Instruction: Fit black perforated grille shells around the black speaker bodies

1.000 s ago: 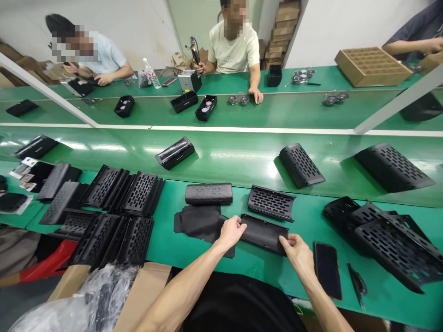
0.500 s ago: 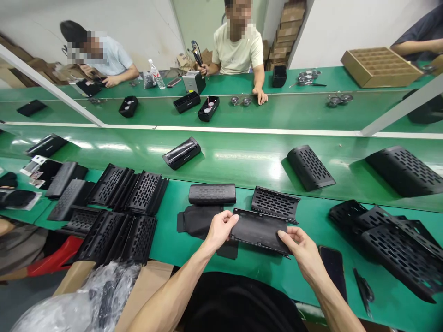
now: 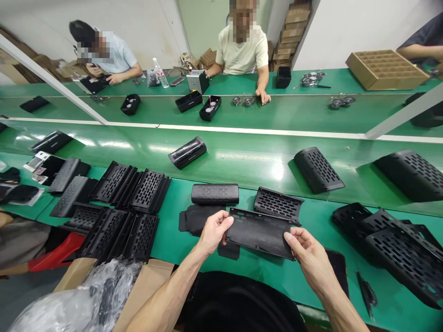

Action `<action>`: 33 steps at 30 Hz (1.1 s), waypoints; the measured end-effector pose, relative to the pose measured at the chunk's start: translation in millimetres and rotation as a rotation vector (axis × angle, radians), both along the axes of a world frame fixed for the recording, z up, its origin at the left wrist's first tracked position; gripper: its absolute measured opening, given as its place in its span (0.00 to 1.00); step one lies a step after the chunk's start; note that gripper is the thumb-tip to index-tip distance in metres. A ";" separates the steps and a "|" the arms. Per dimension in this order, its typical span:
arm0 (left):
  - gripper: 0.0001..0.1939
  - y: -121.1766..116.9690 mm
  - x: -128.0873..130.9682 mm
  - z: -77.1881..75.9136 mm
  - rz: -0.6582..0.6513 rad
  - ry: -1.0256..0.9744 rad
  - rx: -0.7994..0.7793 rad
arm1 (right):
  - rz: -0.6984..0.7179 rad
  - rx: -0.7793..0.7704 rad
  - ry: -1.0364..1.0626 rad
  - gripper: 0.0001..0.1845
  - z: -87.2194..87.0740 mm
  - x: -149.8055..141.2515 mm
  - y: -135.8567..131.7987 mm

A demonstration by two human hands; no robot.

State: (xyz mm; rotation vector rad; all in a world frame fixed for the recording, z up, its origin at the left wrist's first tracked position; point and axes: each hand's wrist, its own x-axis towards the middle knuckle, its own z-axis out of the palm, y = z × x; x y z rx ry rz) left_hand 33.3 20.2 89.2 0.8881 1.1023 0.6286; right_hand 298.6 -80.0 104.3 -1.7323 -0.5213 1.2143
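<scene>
Between both hands is a black plastic speaker grille (image 3: 259, 233), its inner side facing up and lined with a dark sheet that covers most of its slots. My left hand (image 3: 216, 230) pinches its left end between thumb and fingers. At the other end, my right hand (image 3: 302, 246) grips the right edge, thumb on top. Behind the held piece lies another slotted grille (image 3: 278, 205). A closed-looking black grille (image 3: 215, 193) rests left of that one. Beside my left hand is a pile of thin black sheets (image 3: 197, 220), partly hidden by the hand.
Stacked grilles (image 3: 145, 191) stand at left, more grilles (image 3: 404, 249) at right. A phone (image 3: 337, 269) lies partly under my right forearm. Ahead, a green conveyor (image 3: 242, 157) carries black speaker housings (image 3: 188, 152). Co-workers sit across it. A plastic-filled carton (image 3: 148, 286) is at lower left.
The held grille has tilted more toward me and shows more of its inside, with some slots visible at its upper left. Both hands keep their hold. The view has shifted slightly.
</scene>
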 end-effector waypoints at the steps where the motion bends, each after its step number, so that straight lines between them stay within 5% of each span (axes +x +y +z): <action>1: 0.23 -0.1 -1.0 1.7 0.007 -0.010 -0.008 | 0.000 -0.003 0.000 0.28 0.9 -0.4 -0.6; 10: 0.26 1.6 -14.5 16.6 -0.030 -0.234 -0.057 | 0.053 0.059 0.049 0.24 3.2 0.0 -6.0; 20: 0.24 3.8 -20.4 14.2 -0.039 -0.240 0.025 | 0.046 0.079 0.003 0.24 14.7 -5.1 0.2; 33: 0.23 1.5 -12.4 18.3 -0.042 -0.313 0.012 | -0.043 0.051 0.028 0.29 9.6 -8.1 5.5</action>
